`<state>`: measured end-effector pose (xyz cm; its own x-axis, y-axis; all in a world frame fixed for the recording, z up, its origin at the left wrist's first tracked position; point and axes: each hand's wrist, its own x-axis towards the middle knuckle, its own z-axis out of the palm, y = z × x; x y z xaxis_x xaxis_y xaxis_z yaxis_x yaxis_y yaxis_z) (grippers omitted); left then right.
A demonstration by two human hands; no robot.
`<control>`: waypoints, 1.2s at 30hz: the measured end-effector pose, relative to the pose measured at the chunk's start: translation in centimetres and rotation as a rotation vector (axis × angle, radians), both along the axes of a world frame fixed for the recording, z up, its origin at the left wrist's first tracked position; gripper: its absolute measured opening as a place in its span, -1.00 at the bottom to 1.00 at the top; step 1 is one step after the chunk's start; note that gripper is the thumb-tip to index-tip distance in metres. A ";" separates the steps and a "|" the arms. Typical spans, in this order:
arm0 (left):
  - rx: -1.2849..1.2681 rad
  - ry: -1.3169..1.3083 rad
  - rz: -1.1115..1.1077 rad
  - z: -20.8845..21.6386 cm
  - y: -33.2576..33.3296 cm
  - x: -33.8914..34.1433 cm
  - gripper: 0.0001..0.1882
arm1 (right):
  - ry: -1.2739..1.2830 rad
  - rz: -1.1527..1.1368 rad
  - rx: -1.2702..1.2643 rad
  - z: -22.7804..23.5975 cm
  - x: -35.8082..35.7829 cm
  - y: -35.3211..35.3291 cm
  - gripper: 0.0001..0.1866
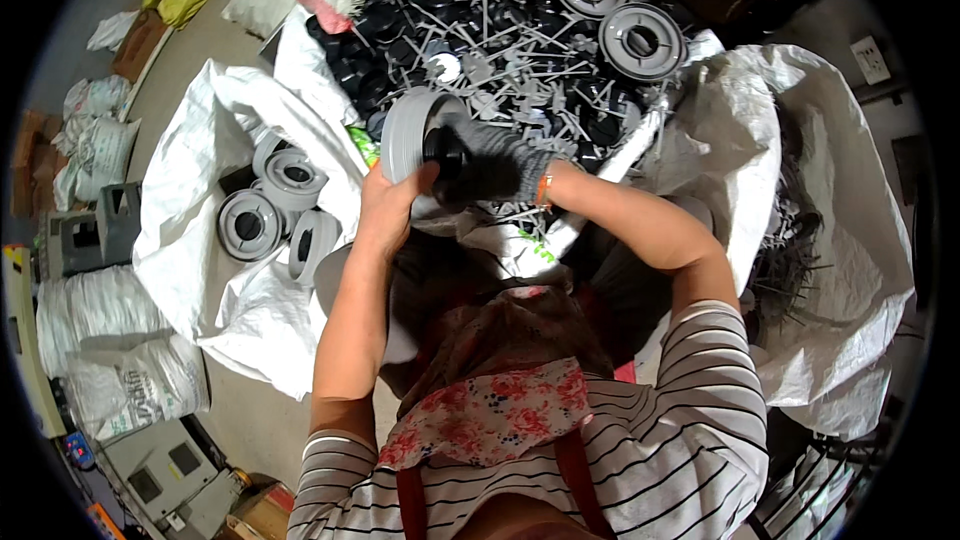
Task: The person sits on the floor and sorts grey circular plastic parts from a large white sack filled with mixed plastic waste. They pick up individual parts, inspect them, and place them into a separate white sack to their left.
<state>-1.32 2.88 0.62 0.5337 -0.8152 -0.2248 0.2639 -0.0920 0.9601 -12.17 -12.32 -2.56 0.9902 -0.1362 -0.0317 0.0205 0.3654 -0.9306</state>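
My bare left hand [390, 202] grips a ribbed grey plastic wheel-like part [404, 132] by its near edge, its open side turned to the right. A black round plastic piece [445, 150] sits at that opening. My right hand [500, 158], in a dark grey knitted glove, is closed on the black piece; its fingertips are partly hidden. Just beyond my hands lies a heap of thin grey plastic sprue pieces [500, 75] mixed with black round parts. More grey wheel-like parts [642, 41] rest on the far right side of the heap.
On my left, a white woven sack [180, 190] holds several grey wheel-like parts [250, 224]. At my right, another white sack [850, 220] contains grey sprue scraps [785, 265]. Stuffed white bags [130, 350] and grey machine housings [165, 470] stand farther left. A wall socket [870, 60] is at the right.
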 end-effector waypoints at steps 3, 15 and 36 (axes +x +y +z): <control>0.106 -0.293 0.052 0.8 0.7 -0.5 -0.57 | 0.431 0.090 0.388 3.2 -0.2 -0.6 -0.58; 0.189 -0.510 0.449 2.3 -0.6 1.1 -0.11 | 0.980 -0.656 -2.248 -11.7 -15.0 -27.5 -0.41; -0.191 0.275 0.347 -0.1 0.5 2.3 -0.76 | 0.867 -0.438 -1.576 -7.0 -0.5 -21.9 -0.69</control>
<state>0.99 3.36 0.55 0.7235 -0.6398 -0.2593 0.4944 0.2181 0.8414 -12.65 -34.25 -9.58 0.6578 -0.7513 -0.0537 -0.7481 -0.6432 -0.1634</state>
